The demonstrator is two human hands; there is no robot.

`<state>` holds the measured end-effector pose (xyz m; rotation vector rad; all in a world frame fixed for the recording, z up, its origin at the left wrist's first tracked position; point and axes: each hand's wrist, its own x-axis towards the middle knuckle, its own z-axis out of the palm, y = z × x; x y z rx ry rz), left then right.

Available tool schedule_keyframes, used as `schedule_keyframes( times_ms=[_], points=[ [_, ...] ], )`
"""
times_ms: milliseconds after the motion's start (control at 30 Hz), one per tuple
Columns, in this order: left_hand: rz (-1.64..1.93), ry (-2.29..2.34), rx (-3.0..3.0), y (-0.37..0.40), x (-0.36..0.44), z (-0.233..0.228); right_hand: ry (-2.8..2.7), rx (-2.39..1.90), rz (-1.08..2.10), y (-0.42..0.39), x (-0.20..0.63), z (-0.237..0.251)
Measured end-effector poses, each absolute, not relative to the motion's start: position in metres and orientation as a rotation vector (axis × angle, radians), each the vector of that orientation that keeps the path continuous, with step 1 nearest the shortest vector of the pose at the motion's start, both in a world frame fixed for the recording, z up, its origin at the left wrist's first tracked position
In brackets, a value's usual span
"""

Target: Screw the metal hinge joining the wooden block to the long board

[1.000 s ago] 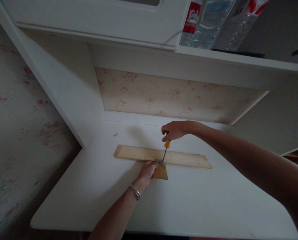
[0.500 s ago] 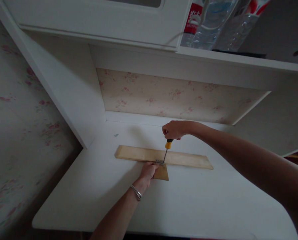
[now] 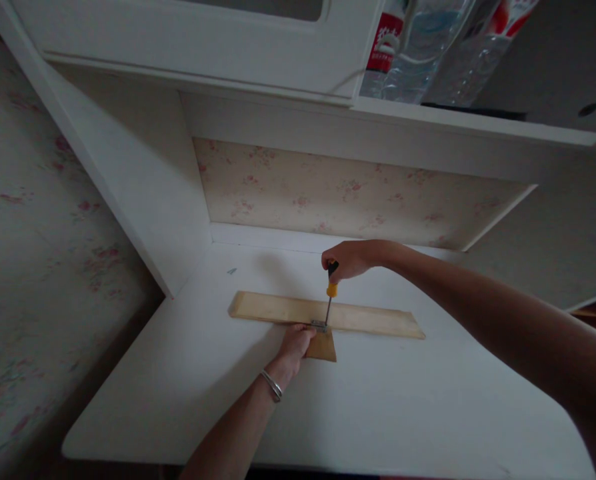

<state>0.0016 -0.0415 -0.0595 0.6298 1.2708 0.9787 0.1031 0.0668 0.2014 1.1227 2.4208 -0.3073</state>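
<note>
Right hand (image 3: 348, 259) grips the screwdriver (image 3: 330, 295) upright, tip on the metal bracket (image 3: 319, 325); left hand (image 3: 295, 343) presses fingers together on the small wooden piece (image 3: 324, 347).

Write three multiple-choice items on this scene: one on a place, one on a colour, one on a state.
1. Where does the screwdriver tip rest?
A. on the metal bracket
B. on the shelf
C. on the wall

2. What colour is the collar on the screwdriver's handle?
A. green
B. yellow
C. white

3. How does the long plank lie?
A. upright
B. flat on the desk
C. lifted in the air

Answers: 1 A, the shaft ends at the bracket beside the left hand. 2 B, yellow shows below the right hand. 3 B, its full length rests on the desk.
</note>
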Motion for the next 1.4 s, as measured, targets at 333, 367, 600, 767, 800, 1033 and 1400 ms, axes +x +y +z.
schedule_keyframes(
  times_ms=[333,367,600,767,800,1033,1400],
  points=[
    [1.000,1.270,0.670,-0.0417,0.0004,-0.0612,2.364,1.057,-0.341,0.0631,0.1037,0.2045],
    [1.001,1.266,0.674,-0.0419,0.0003,-0.0601,2.301,1.122,-0.350,0.0619,0.1029,0.2054],
    [0.993,1.268,0.682,-0.0421,0.0004,-0.0583,2.407,1.031,-0.312,0.0630,0.1070,0.2055],
    [0.991,1.267,0.671,-0.0408,0.0007,-0.0616,2.294,1.219,-0.369,0.0649,0.1043,0.2004],
    [0.990,1.262,0.672,-0.0408,0.0007,-0.0611,2.295,1.236,-0.368,0.0647,0.1030,0.2001],
    [0.992,1.272,0.678,-0.0433,-0.0003,-0.0538,2.252,1.274,-0.430,0.0631,0.0988,0.2057],
    [0.975,1.274,0.655,-0.0418,-0.0001,-0.0609,2.192,1.202,-0.522,0.0681,0.1041,0.2038]
  ],
)
